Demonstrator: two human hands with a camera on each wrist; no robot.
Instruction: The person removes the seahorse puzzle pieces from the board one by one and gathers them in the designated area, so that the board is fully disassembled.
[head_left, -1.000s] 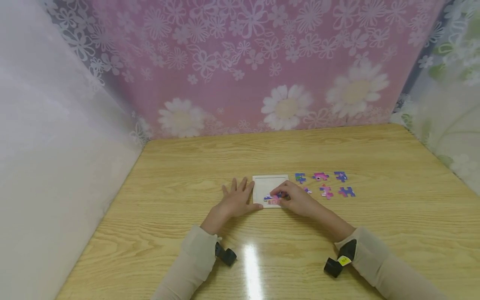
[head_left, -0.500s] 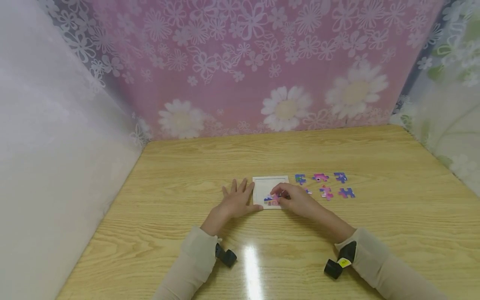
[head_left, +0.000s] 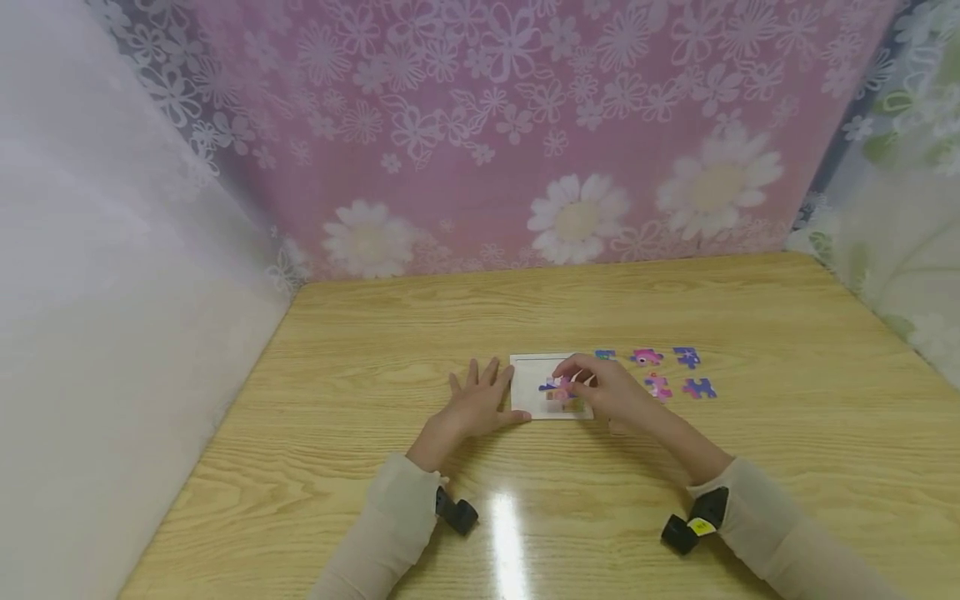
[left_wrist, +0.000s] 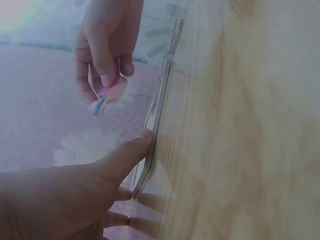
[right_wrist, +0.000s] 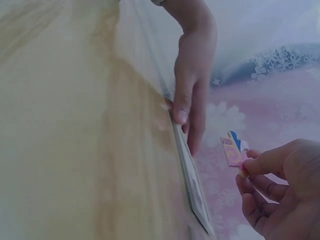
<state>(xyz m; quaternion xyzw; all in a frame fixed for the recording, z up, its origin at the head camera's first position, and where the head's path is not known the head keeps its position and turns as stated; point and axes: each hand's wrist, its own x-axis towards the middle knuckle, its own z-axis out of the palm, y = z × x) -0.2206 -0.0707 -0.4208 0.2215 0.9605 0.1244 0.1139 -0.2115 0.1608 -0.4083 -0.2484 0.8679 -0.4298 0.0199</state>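
Observation:
Between thumb and fingers my right hand [head_left: 613, 392] pinches a pink, white and blue jigsaw puzzle piece [head_left: 557, 386]. In the right wrist view this puzzle piece [right_wrist: 231, 152] is raised well above the white puzzle tray [right_wrist: 192, 182]. The left wrist view likewise shows the piece [left_wrist: 111, 97] apart from the tray. My left hand [head_left: 474, 411] lies with fingers spread at the left side of the puzzle tray [head_left: 528, 371]. Its thumb [left_wrist: 131, 152] touches the tray's near edge.
Several loose puzzle pieces lie right of the tray, among them a pink piece with an eye [head_left: 645, 357], a blue one [head_left: 700, 387] and a pink one [head_left: 658, 386]. My right hand covers part of this group. A flowered pink cloth [head_left: 450, 167] hangs behind the wooden table [head_left: 390, 333].
My right hand has lifted the puzzle piece up from low over the tray's near part. The left hand keeps its place at the tray.

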